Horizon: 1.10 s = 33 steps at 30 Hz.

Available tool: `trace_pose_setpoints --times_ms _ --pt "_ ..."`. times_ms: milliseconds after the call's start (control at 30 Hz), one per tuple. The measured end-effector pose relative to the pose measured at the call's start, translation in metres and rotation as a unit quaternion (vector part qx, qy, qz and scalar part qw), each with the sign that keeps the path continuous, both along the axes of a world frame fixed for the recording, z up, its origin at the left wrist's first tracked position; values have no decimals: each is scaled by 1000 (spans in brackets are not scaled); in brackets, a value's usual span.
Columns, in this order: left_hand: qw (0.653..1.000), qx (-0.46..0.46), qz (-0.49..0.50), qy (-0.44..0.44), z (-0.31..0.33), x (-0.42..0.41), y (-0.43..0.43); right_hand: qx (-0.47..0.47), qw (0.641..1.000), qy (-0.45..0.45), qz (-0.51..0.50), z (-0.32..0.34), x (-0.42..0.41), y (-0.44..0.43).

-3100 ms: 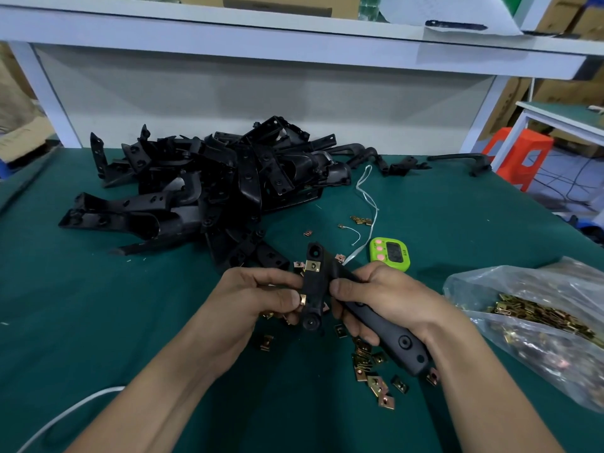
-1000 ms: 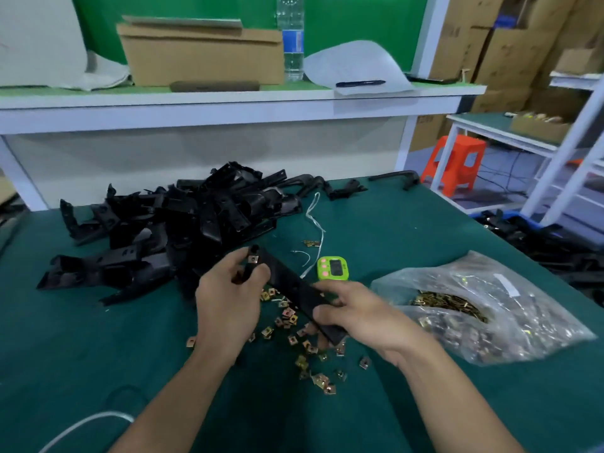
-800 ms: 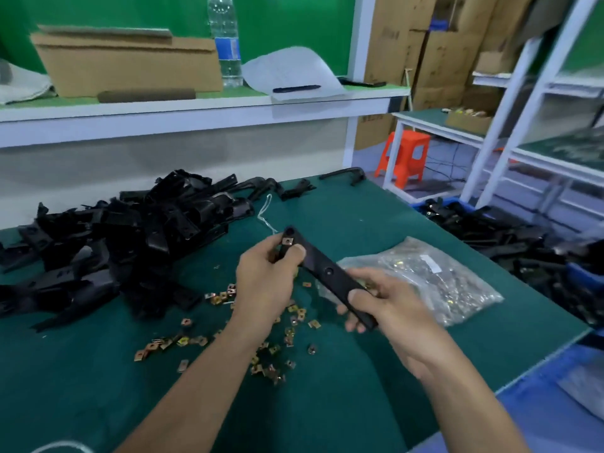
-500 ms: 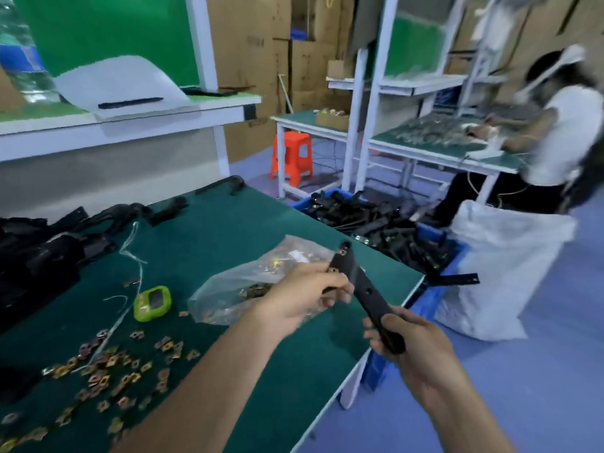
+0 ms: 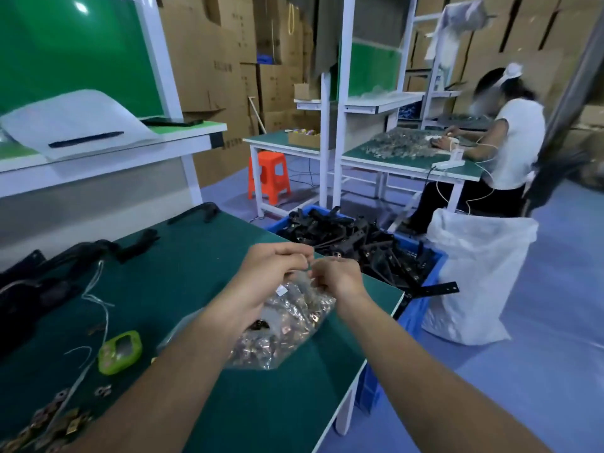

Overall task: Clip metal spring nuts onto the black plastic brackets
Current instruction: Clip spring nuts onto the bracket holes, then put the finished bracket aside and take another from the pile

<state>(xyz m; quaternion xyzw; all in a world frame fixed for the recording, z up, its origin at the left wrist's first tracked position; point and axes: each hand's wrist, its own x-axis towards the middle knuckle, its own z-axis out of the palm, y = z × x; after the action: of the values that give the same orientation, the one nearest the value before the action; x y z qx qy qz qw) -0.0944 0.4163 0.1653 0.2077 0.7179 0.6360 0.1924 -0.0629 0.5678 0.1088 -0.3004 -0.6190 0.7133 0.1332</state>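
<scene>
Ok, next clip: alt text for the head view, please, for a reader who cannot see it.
The left hand and right hand pinch the top of a clear plastic bag of metal spring nuts lying on the green table. A blue crate of black brackets stands past the table's right edge; a green timer and loose nuts lie at lower left.

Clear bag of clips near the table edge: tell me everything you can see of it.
The clear plastic bag is thin crinkled film, bulging with small brass-coloured spring nuts, with a small white label near its top. It lies slumped on the green table near the right edge. The left hand and right hand pinch its top end; whether it is open is unclear.
</scene>
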Motion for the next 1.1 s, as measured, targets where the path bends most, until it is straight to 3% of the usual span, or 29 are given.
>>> trace_pose_setpoints --times_ms 67,200,500,633,733,833,967,1000,1100 --pt "997 28 68 8 -5 -7 -35 77 996 33 27 -1 -4 -43" --pt "982 16 181 49 -15 -17 -104 138 977 103 123 12 -14 -123" --pt "913 2 408 21 -40 -11 -303 138 933 118 311 9 -58 -287" --pt "890 -52 452 3 -64 14 -369 196 902 107 369 -1 -76 -351" --pt "877 -110 467 20 -84 33 -409 270 859 75 429 -10 -93 -394" --pt "849 -175 497 38 -101 49 -436 286 818 52 497 -20 -105 -431" --pt "812 -254 522 63 -122 59 -443 379 741 4 554 -35 -109 -474" --pt "803 -272 525 67 -128 61 -440 384 739 -8 554 -40 -107 -483" --pt "798 -295 518 84 -142 62 -430 393 776 -9 493 -54 -103 -503"
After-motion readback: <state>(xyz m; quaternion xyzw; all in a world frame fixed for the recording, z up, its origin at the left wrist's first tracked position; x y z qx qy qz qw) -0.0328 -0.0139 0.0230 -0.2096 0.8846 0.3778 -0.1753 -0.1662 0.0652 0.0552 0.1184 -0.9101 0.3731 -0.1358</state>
